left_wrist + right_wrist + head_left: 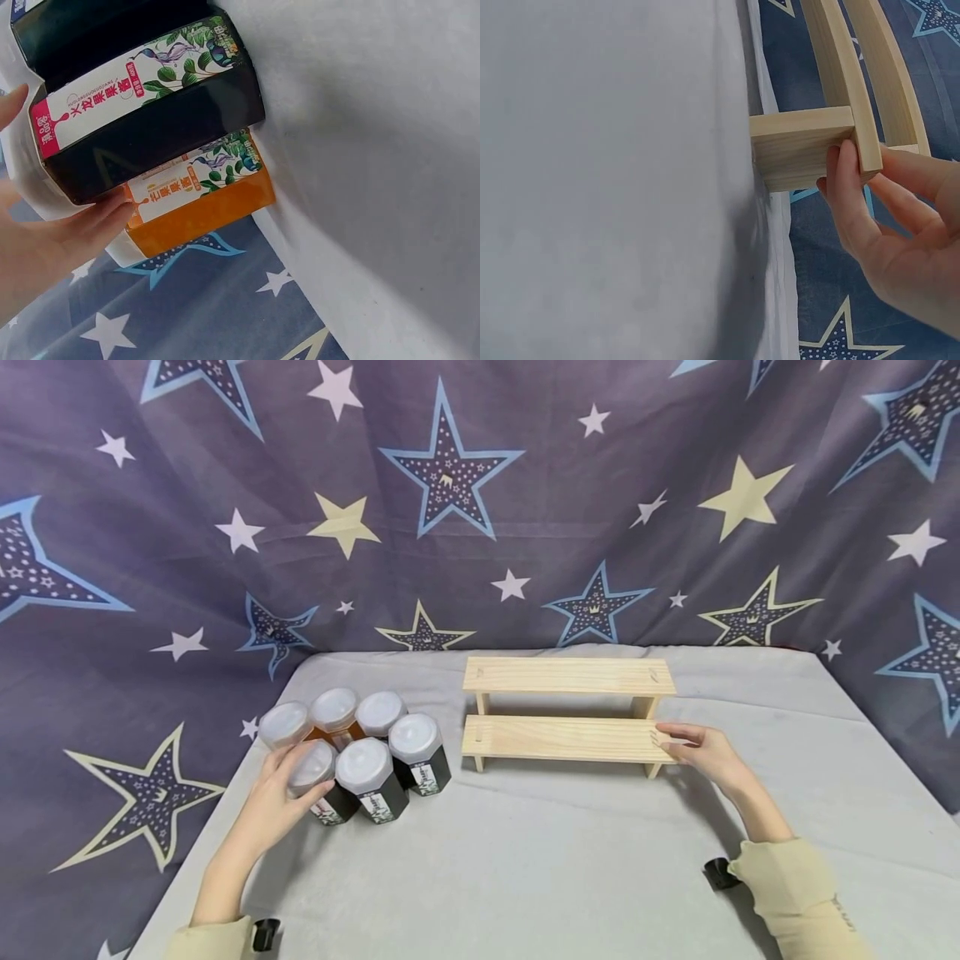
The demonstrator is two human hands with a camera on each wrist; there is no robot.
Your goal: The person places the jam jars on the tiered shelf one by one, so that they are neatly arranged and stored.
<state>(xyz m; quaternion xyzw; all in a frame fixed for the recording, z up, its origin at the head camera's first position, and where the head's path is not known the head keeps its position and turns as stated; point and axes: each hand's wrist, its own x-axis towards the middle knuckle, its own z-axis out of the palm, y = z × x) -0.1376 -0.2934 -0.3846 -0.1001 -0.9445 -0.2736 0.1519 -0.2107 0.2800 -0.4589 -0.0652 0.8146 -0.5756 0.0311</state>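
Star-print curtain (525, 556) backs grey cloth-covered bench (525, 877). Left hand (272, 802), curled, grips front-left jar (317, 764), well left of wooden rack (562, 737); right hand (708, 752) pinches rack's right end, long axis left-right.

Free room before the shelf (562, 739); 6 jars (363, 764) block left.

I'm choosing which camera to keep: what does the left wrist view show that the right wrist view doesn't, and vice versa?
Left wrist only: a labelled dark jar gripped by the left hand, an orange jar beside it, part of a third jar. Right wrist only: a wooden shelf, its end pinched by the right hand. Both: pale cloth, starry curtain.
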